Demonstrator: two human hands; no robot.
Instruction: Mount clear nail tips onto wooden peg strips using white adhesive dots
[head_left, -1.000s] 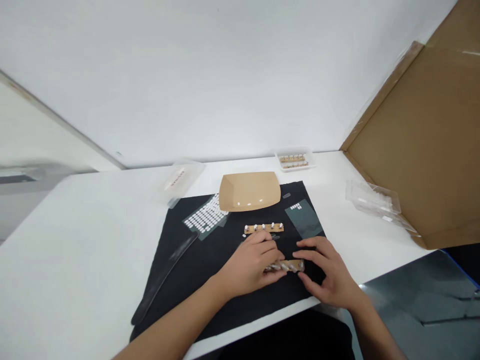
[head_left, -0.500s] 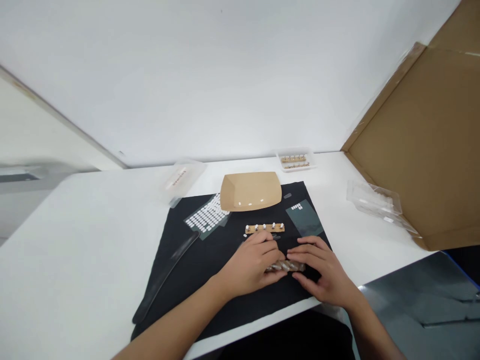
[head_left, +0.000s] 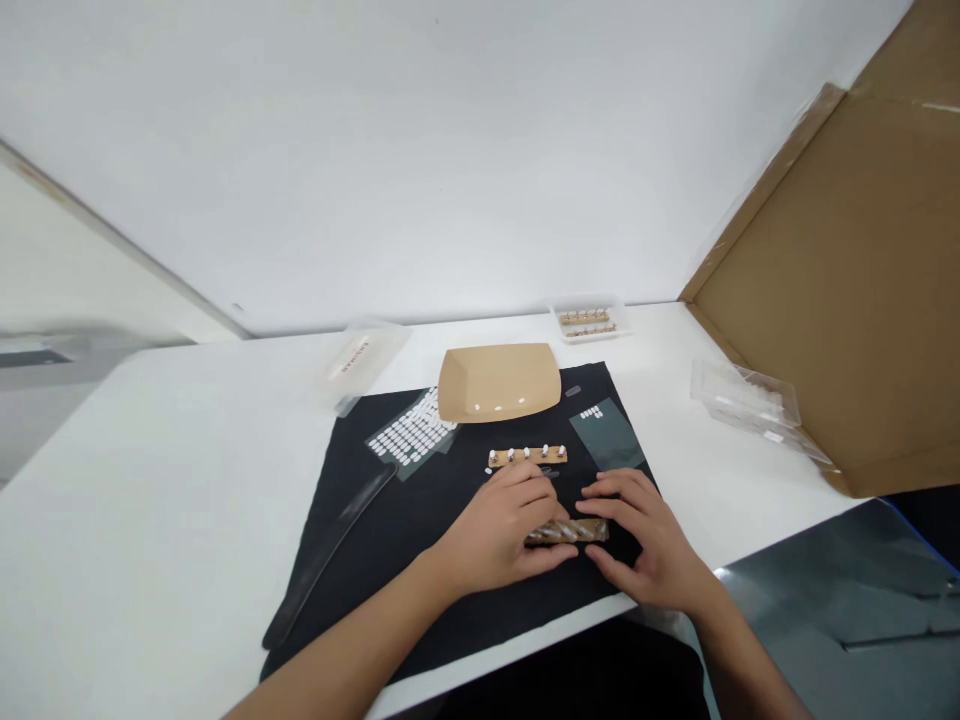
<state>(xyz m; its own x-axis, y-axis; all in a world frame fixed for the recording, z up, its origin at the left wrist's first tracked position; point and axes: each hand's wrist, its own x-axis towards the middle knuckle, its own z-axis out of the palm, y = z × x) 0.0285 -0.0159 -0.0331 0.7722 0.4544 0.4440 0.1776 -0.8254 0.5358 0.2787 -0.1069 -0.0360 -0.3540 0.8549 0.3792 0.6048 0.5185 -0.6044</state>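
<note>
On the black cloth lies a short brown strip [head_left: 576,531] with shiny, clear slanted pieces along it; their kind is hard to make out. My left hand [head_left: 514,525] is closed round its left end, thumb along the near side. Spread round the right end, my right hand [head_left: 637,540] has its fingers apart, seemingly holding nothing. Just beyond my left hand, a wooden stand [head_left: 529,456] carries several small posts topped with white dabs. A few clear nail-shaped tips [head_left: 551,473] lie behind my left fingers, partly hidden.
A brown paper tray [head_left: 499,375] stands behind the stand. Sheets of white oval stickers [head_left: 412,430] lie left of it, a dark green sheet [head_left: 607,437] right. A black curved strap [head_left: 330,560], a clear box of stands [head_left: 589,320], clear packaging [head_left: 746,395] and a cardboard panel [head_left: 840,290] surround them.
My right fingers have eased slightly away from the strip's right end, showing more of it. My left hand stays at the left end. The view has shifted slightly.
</note>
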